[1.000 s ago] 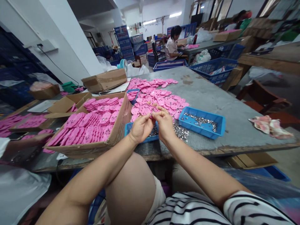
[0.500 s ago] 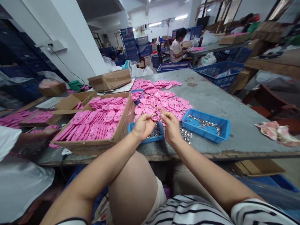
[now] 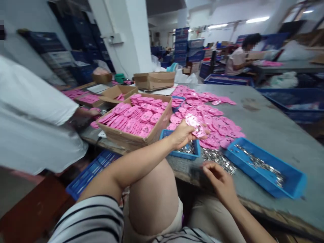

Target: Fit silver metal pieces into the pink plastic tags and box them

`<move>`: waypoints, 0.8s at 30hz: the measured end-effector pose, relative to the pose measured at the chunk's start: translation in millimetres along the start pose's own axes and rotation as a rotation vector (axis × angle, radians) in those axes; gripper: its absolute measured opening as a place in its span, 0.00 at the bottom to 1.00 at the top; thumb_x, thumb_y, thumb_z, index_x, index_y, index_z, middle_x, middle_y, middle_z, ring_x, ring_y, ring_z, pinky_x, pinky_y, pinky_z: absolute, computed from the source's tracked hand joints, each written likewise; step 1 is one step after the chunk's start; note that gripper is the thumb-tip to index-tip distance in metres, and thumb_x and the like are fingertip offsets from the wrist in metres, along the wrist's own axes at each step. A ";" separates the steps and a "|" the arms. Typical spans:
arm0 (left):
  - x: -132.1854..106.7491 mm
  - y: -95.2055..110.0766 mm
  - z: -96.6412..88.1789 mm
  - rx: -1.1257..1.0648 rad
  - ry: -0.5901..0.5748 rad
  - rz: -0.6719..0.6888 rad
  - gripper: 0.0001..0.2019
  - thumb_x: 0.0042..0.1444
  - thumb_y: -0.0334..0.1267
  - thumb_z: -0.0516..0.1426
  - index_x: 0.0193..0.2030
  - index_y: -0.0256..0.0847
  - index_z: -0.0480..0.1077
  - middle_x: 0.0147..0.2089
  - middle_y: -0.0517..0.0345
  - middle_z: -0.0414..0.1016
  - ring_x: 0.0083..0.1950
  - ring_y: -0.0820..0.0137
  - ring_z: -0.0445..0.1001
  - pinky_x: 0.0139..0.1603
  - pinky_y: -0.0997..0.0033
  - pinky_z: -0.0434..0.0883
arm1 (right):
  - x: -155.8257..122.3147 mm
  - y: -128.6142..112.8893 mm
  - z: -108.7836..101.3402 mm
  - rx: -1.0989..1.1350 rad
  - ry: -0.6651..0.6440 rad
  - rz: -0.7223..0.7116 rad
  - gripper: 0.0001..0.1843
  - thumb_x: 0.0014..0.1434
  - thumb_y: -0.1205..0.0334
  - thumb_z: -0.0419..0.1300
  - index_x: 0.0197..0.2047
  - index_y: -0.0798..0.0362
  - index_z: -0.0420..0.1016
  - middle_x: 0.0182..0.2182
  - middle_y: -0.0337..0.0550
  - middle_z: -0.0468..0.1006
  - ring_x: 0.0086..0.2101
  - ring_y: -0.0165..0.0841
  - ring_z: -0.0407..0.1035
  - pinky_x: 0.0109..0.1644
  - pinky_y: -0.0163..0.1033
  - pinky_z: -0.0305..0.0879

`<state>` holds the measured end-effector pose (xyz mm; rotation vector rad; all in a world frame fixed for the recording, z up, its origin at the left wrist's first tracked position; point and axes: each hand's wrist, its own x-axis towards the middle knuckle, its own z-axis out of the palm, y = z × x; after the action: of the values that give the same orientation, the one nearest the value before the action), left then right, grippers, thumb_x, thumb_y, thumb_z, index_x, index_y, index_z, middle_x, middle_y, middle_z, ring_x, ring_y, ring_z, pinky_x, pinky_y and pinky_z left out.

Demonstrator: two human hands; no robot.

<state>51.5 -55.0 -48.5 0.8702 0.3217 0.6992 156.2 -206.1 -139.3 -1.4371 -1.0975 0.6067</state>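
Note:
My left hand [image 3: 182,135] is closed on a pink flower-shaped piece [image 3: 197,130] with small shiny metal bits on it, held above the blue tray [image 3: 196,156] of metal parts. A second pink layer shows beside it, but I cannot tell whether it is separate. Apart from it, my right hand [image 3: 219,180] hovers by the table's front edge, fingers loosely bent and nothing visible in them. Just beyond that hand lie loose metal parts [image 3: 220,161]. Many similar pink pieces [image 3: 215,118] are heaped behind both hands.
On the left stands a cardboard box [image 3: 158,130] packed with pink pieces. A longer blue tray [image 3: 263,180] of metal parts sits to the right. A small blue bin [image 3: 178,102] touches the heap. Someone in a white top [image 3: 32,114] reaches in from the left; another person [image 3: 236,60] sits farther back.
My right hand has let go of the pink piece and moved down and right toward the table edge. My left hand still holds it. The view has turned left.

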 end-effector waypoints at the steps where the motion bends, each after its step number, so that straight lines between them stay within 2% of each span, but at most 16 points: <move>1: 1.2 2.6 0.6 -0.003 -0.007 -0.005 0.26 0.45 0.19 0.52 0.52 0.39 0.64 0.49 0.47 0.77 0.49 0.58 0.80 0.51 0.47 0.77 | -3.5 6.5 -5.9 -0.055 -0.040 -0.001 0.17 0.49 0.45 0.66 0.23 0.49 0.74 0.26 0.43 0.78 0.31 0.37 0.72 0.37 0.38 0.71; 4: 3.2 16.5 1.1 -0.002 0.028 0.002 0.29 0.46 0.18 0.52 0.57 0.39 0.62 0.52 0.45 0.75 0.46 0.59 0.81 0.46 0.53 0.79 | -8.2 25.5 -19.4 -0.169 -0.090 -0.014 0.19 0.50 0.41 0.64 0.23 0.49 0.75 0.22 0.42 0.77 0.24 0.34 0.71 0.29 0.35 0.70; 8: 1.7 51.1 -5.4 0.073 0.197 0.069 0.35 0.47 0.20 0.48 0.64 0.40 0.57 0.53 0.44 0.74 0.40 0.63 0.82 0.34 0.65 0.79 | -8.8 37.9 -27.1 -0.220 -0.164 -0.040 0.22 0.50 0.39 0.63 0.22 0.49 0.76 0.19 0.41 0.76 0.20 0.33 0.70 0.24 0.32 0.69; 11: -3.3 86.8 -20.3 0.165 0.294 0.096 0.36 0.47 0.21 0.47 0.66 0.39 0.56 0.46 0.46 0.75 0.30 0.68 0.79 0.22 0.74 0.72 | -7.7 38.4 -28.8 -0.223 -0.188 -0.058 0.22 0.50 0.38 0.63 0.22 0.49 0.77 0.19 0.41 0.77 0.20 0.33 0.71 0.23 0.31 0.70; 13: -9.7 110.9 -35.1 0.244 0.339 0.153 0.30 0.51 0.24 0.49 0.63 0.38 0.59 0.40 0.50 0.75 0.26 0.70 0.76 0.20 0.77 0.67 | -6.8 39.2 -28.8 -0.221 -0.182 -0.076 0.23 0.50 0.37 0.62 0.22 0.49 0.77 0.20 0.42 0.78 0.21 0.33 0.72 0.24 0.31 0.71; 15: -18.4 131.8 -52.8 0.392 0.461 0.244 0.26 0.52 0.29 0.56 0.60 0.41 0.61 0.38 0.55 0.74 0.22 0.75 0.72 0.18 0.79 0.62 | -6.1 42.1 -28.5 -0.223 -0.174 -0.096 0.24 0.49 0.36 0.62 0.21 0.49 0.77 0.21 0.43 0.79 0.22 0.34 0.74 0.26 0.31 0.72; 17: -28.2 147.5 -72.2 0.570 0.631 0.264 0.29 0.47 0.28 0.62 0.56 0.42 0.62 0.37 0.58 0.74 0.20 0.78 0.68 0.19 0.79 0.60 | -5.6 46.3 -28.2 -0.233 -0.191 -0.098 0.25 0.50 0.35 0.62 0.21 0.49 0.78 0.22 0.44 0.79 0.23 0.34 0.75 0.28 0.31 0.73; 20: -43.7 163.5 -103.4 0.837 0.866 0.223 0.33 0.40 0.24 0.64 0.54 0.42 0.61 0.37 0.59 0.72 0.21 0.78 0.66 0.22 0.76 0.61 | -5.4 51.3 -28.5 -0.244 -0.230 -0.088 0.25 0.50 0.35 0.61 0.22 0.49 0.79 0.22 0.44 0.79 0.24 0.35 0.75 0.29 0.32 0.74; 23: -61.8 174.8 -133.8 1.156 1.158 0.223 0.28 0.43 0.29 0.64 0.52 0.39 0.60 0.44 0.54 0.72 0.33 0.71 0.72 0.35 0.70 0.70 | -5.9 51.4 -28.7 -0.235 -0.238 -0.098 0.24 0.50 0.35 0.62 0.23 0.48 0.80 0.23 0.44 0.81 0.25 0.37 0.76 0.30 0.33 0.76; 24: -68.4 177.5 -142.8 1.213 1.197 0.226 0.28 0.43 0.30 0.64 0.52 0.38 0.60 0.46 0.52 0.71 0.38 0.69 0.73 0.41 0.68 0.71 | -6.1 50.5 -28.6 -0.232 -0.237 -0.104 0.24 0.50 0.35 0.62 0.24 0.47 0.80 0.23 0.44 0.81 0.25 0.37 0.77 0.31 0.34 0.76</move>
<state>-149.7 61.3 2.2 1.5437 1.8761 1.2058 192.2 -219.2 -183.4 -1.5205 -1.4601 0.6011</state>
